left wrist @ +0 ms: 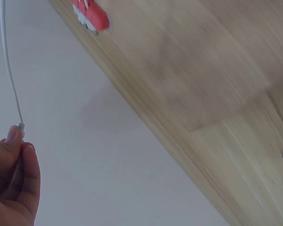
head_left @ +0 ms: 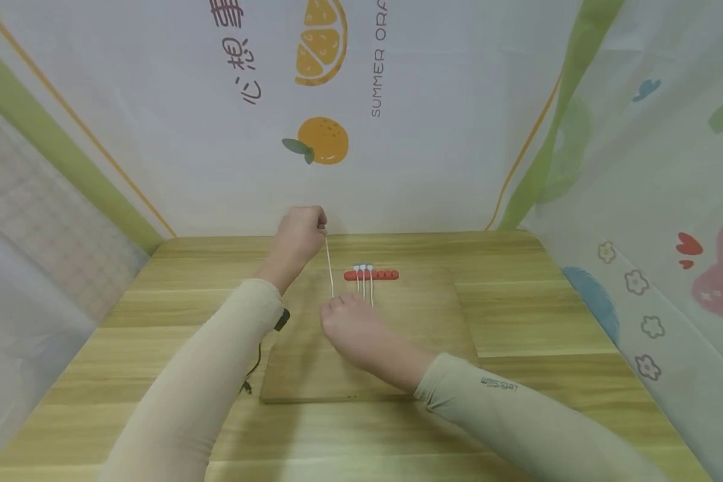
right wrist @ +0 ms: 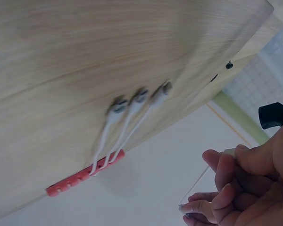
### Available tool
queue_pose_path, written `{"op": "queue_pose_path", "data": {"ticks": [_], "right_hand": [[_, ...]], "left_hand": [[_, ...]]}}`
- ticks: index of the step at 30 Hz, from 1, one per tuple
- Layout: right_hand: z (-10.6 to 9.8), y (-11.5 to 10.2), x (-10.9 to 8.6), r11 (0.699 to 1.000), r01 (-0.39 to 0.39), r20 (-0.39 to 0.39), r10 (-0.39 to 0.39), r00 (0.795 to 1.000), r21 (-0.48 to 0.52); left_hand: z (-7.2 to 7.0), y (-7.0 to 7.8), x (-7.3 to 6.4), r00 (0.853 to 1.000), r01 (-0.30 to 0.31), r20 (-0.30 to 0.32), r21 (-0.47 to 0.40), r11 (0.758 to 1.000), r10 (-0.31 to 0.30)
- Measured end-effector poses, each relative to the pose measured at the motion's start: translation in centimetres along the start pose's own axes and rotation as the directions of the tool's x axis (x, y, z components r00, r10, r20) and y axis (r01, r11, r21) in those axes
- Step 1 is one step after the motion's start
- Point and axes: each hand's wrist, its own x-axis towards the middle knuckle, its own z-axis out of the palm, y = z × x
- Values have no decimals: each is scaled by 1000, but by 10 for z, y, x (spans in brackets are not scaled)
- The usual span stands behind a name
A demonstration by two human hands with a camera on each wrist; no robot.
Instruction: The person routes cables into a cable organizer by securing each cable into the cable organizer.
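A short white cable (head_left: 329, 264) is stretched taut between my two hands. My left hand (head_left: 301, 231) pinches its upper end, where a small pale connector (left wrist: 21, 128) shows at the fingertips in the left wrist view. Lower and nearer, my right hand (head_left: 355, 328) grips the other end, and a white plug (right wrist: 230, 151) shows between its thumb and finger. Just beyond the right hand, a red cable organizer strip (head_left: 388, 274) lies on a wooden board (head_left: 422, 335). Three white cables (right wrist: 125, 127) sit in its slots side by side, their plugs lying on the board.
The board rests on a wood-grain table (head_left: 524, 321). A printed white cloth (head_left: 422, 167) hangs behind the table's far edge. A thin black cord (head_left: 254, 367) lies left of the board, near the left forearm.
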Motion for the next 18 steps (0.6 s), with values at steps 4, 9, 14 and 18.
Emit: {"op": "queue_pose_path", "data": {"ticks": [4, 9, 14, 18], "right_hand": [[7, 6, -10, 1000, 1, -4, -1, 1000, -7], [14, 13, -23, 1000, -19, 25, 19, 1000, 19], [16, 21, -34, 994, -51, 69, 45, 997, 92], [14, 27, -41, 982, -83, 88, 69, 994, 168]], "left_hand": [[12, 17, 4, 999, -34, 12, 0, 999, 34], [30, 36, 7, 995, -93, 48, 20, 995, 92], [46, 49, 6, 993, -110, 51, 46, 993, 108], [58, 53, 6, 992, -117, 51, 84, 990, 113]]}}
